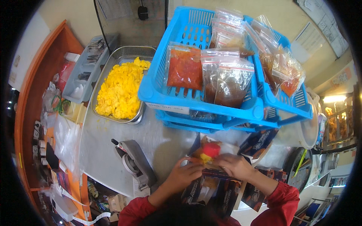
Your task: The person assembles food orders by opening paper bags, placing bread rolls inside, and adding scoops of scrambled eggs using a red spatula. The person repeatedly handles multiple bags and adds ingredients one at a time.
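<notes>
Near the front edge of the metal counter, my left hand (183,171) and my right hand (234,166) meet over an open dark printed cardboard box (222,174). Between them is a rounded red item (212,149) with a yellow part (206,158) beside my fingertips; its kind I cannot tell. Brown paper (228,148) shows around it. The fingers of both hands are bent inward and closed at the yellow part and the box's edge, with their tips partly hidden. Another dark box (211,190) lies below, towards me.
A tape dispenser (135,164) stands left of my hands. Behind them, blue baskets (241,113) hold bagged sauces (184,67). A metal tray (139,116) of yellow food stands further left, beside a grey cutlery tray (81,94). More printed boxes (258,143) lie to the right.
</notes>
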`<state>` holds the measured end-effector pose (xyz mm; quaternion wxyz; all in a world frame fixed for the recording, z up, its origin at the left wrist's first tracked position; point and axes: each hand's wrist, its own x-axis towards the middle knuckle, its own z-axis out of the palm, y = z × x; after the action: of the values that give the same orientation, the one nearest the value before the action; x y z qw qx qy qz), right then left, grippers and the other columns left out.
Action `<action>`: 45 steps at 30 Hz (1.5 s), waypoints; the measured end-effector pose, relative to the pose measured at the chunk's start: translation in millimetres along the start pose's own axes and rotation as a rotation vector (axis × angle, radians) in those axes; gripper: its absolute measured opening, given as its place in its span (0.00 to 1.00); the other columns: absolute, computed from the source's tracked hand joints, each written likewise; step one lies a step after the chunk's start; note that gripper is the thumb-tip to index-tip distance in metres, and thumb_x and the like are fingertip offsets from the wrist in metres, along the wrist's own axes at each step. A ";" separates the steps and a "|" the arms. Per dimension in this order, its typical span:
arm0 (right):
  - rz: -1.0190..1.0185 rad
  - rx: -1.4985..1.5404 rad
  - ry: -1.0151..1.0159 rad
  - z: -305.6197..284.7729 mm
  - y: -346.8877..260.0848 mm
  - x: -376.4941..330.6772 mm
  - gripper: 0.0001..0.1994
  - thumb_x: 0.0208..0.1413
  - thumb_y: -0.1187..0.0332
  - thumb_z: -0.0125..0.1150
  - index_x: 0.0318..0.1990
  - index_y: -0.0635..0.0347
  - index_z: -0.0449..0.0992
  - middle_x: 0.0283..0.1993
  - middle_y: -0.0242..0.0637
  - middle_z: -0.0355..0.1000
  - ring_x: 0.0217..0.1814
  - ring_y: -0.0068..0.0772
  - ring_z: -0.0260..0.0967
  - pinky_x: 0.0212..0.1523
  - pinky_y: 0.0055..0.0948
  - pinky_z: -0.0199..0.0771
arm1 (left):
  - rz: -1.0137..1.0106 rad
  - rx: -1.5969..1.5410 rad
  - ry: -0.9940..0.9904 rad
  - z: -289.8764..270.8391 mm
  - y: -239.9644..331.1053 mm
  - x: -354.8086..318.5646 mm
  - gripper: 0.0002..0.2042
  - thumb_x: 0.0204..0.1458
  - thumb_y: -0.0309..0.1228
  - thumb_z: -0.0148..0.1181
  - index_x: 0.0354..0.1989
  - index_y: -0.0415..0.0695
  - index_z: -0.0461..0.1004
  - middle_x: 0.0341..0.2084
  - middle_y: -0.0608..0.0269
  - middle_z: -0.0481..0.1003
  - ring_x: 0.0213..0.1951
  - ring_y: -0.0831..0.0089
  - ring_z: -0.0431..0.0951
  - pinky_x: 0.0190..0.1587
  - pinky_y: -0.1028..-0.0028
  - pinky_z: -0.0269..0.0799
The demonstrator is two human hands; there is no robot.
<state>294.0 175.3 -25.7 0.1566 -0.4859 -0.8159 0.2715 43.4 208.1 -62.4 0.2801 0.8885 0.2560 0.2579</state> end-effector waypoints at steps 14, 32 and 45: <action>0.054 0.122 0.226 -35.5 -33.4 7.3 0.08 0.54 0.78 0.54 0.41 0.62 0.75 0.40 0.43 0.75 0.42 0.42 0.75 0.43 0.33 0.74 | 0.011 0.049 0.028 2.7 1.5 -6.3 0.03 0.46 0.28 0.58 0.29 0.51 0.72 0.41 0.76 0.78 0.47 0.79 0.75 0.57 0.60 0.57; -0.128 0.257 0.327 -18.1 -147.2 190.1 0.34 0.54 0.66 0.62 0.66 0.61 0.53 0.65 0.52 0.53 0.67 0.47 0.53 0.65 0.38 0.55 | -0.444 -0.696 0.174 4.7 18.6 -67.2 0.29 0.48 0.35 0.64 0.56 0.39 0.60 0.53 0.51 0.65 0.56 0.58 0.64 0.58 0.63 0.59; 0.411 0.466 0.419 144.0 -188.7 -96.5 0.31 0.45 0.66 0.70 0.59 0.59 0.65 0.56 0.45 0.65 0.57 0.45 0.64 0.60 0.37 0.61 | -0.643 -0.752 -0.037 7.9 70.9 -135.9 0.30 0.51 0.20 0.45 0.63 0.35 0.44 0.49 0.49 0.64 0.53 0.63 0.65 0.58 0.69 0.57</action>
<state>131.8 -23.1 -28.3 0.3689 -0.6359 -0.5680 0.3701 -29.9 73.3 -66.2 0.6513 0.6063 0.4013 0.2174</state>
